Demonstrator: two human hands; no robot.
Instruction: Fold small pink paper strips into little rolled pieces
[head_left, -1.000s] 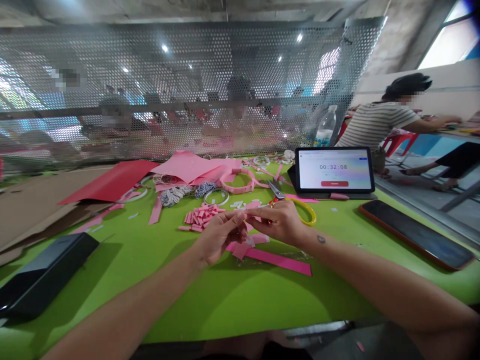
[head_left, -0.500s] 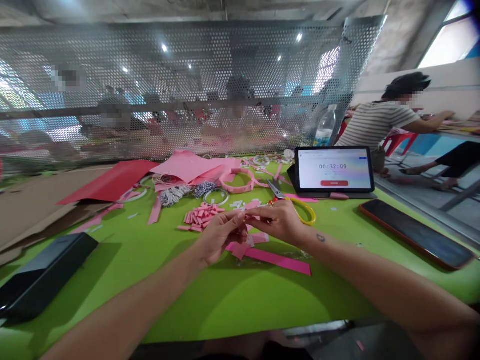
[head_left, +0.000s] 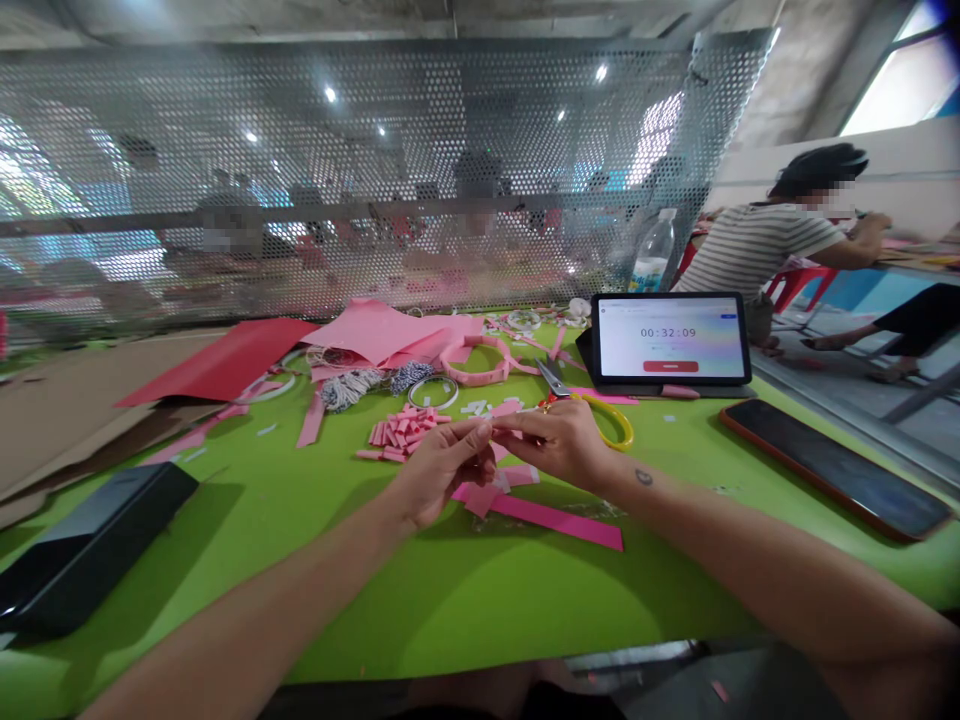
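Left hand (head_left: 439, 470) met right hand (head_left: 559, 443) above green tabletop (head_left: 480, 600), fingertips (head_left: 486, 430) pinched narrow, held piece too small to tell; cut pink paper strips (head_left: 401, 435) just beside, yellow-handled scissors (head_left: 600, 420) near right hand.

One tablet (head_left: 670, 338), one phone (head_left: 835, 470), apparently one pair of scissors (head_left: 551, 378).

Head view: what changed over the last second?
The co-worker in the striped shirt drew their forearm back toward their body. The black tablet's timer went from 00:32:08 to 00:32:09. The person's bare left hand and right hand stayed pinched together; nothing visibly taken or let go.
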